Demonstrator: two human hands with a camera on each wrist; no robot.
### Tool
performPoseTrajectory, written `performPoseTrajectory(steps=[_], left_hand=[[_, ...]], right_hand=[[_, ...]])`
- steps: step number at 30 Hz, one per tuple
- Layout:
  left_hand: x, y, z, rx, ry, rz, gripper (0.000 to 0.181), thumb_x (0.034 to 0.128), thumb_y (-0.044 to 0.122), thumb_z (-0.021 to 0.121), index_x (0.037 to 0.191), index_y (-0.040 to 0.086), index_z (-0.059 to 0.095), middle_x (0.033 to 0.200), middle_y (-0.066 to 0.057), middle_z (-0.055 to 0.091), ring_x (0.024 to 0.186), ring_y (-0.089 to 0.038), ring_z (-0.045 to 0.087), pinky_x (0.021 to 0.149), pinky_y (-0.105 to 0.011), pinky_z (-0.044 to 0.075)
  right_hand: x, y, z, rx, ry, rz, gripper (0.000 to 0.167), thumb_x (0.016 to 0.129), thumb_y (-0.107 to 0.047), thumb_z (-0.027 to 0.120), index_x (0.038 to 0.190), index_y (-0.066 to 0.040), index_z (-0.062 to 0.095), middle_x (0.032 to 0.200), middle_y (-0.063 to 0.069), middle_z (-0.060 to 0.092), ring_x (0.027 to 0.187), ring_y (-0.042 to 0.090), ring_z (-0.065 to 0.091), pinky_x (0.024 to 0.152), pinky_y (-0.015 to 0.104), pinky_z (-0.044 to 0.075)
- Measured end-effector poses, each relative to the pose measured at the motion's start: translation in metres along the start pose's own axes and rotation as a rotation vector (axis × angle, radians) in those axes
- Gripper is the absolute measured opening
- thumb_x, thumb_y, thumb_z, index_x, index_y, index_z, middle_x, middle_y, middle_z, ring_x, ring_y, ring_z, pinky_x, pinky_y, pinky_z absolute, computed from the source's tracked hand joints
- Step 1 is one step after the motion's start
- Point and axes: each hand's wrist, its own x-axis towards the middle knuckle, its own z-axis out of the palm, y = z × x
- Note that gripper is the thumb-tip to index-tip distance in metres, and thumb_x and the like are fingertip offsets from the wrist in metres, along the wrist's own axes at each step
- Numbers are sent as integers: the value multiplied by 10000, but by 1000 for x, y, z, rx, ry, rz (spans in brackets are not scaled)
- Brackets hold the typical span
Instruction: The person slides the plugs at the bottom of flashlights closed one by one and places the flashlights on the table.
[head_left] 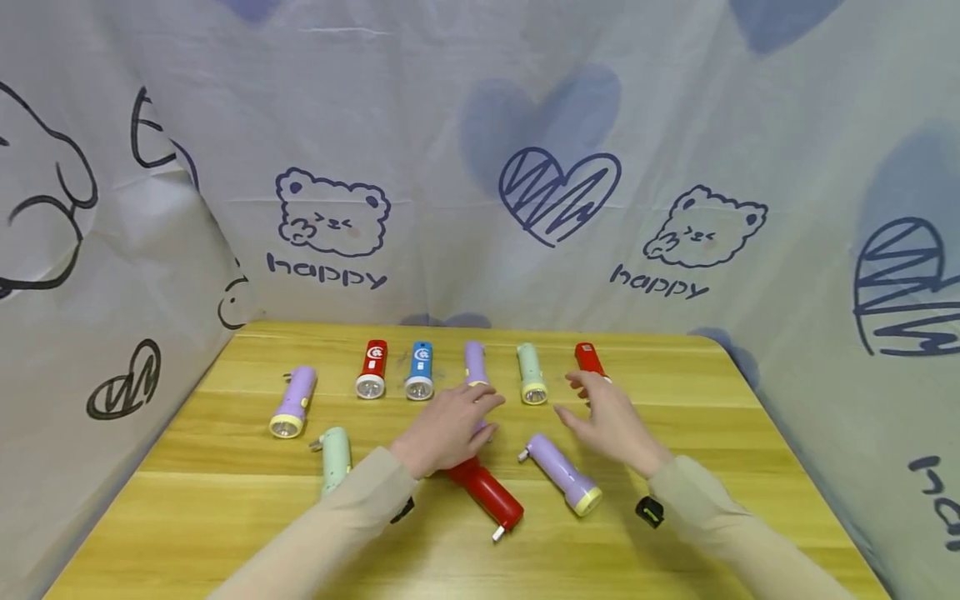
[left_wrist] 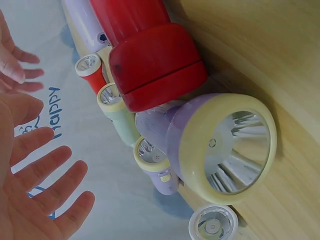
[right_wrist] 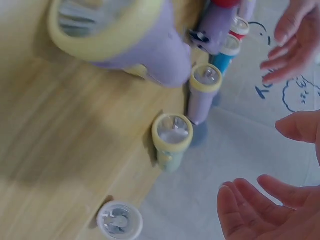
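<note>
My left hand (head_left: 447,429) hovers over the middle of the table, fingers spread and holding nothing. Below it lies a red flashlight (head_left: 491,493), its near end showing a metal prong. A purple flashlight (left_wrist: 200,145) with a yellow rim lies beside the red one in the left wrist view; in the head view the hand mostly covers it. My right hand (head_left: 617,425), also empty with fingers apart, is above the table at the right. Nearest to it are another purple flashlight (head_left: 562,473) in front and a red flashlight (head_left: 589,358) behind, partly hidden by the fingers.
Along the back stand or lie a red-and-white flashlight (head_left: 371,369), a blue one (head_left: 419,371), a purple one (head_left: 475,360) and a green one (head_left: 529,372). At left are a purple flashlight (head_left: 296,402) and a green one (head_left: 336,457). Patterned cloth (head_left: 450,292) walls the table.
</note>
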Motion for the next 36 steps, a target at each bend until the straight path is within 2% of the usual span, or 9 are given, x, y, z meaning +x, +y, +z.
performPoseTrajectory(steps=[10, 18, 23, 31, 36], left_hand=[[2, 0, 6, 55, 19, 21, 405, 1008, 320, 603, 1365, 128, 608, 1398, -87, 614, 1251, -276, 617, 1055, -442, 520], [1, 1, 9, 62, 24, 26, 400, 1007, 327, 605, 1357, 134, 616, 1388, -87, 619, 1260, -283, 612, 1053, -448, 520], [1, 2, 9, 69, 23, 35, 400, 1017, 342, 585, 1360, 139, 613, 1381, -75, 621, 1263, -264, 606, 1045, -442, 524], [2, 2, 11, 85, 7, 32, 407, 1021, 351, 576, 1375, 151, 605, 1400, -63, 613, 1289, -250, 595, 1078, -427, 508], [2, 1, 12, 79, -3, 31, 411, 1016, 348, 585, 1374, 145, 604, 1401, -70, 612, 1292, -255, 592, 1090, -431, 499]], right_hand=[[-21, 3, 15, -39, -100, 28, 549, 899, -292, 743, 1325, 7, 571, 1171, 189, 686, 1007, 329, 681, 807, 434, 590], [-26, 7, 24, -48, -202, 83, 584, 873, -372, 764, 1273, 18, 595, 1026, 136, 682, 817, 167, 606, 665, 298, 506], [-30, 7, 27, -36, -251, 89, 584, 842, -358, 796, 1226, 41, 610, 943, 106, 674, 768, 132, 573, 639, 288, 491], [-34, 4, 31, 2, -323, 152, 573, 809, -398, 826, 1154, 6, 610, 824, 32, 627, 673, 123, 546, 555, 258, 451], [-35, 1, 33, -7, -367, 155, 554, 799, -422, 833, 1110, -22, 608, 858, 35, 654, 698, 117, 572, 582, 267, 481]])
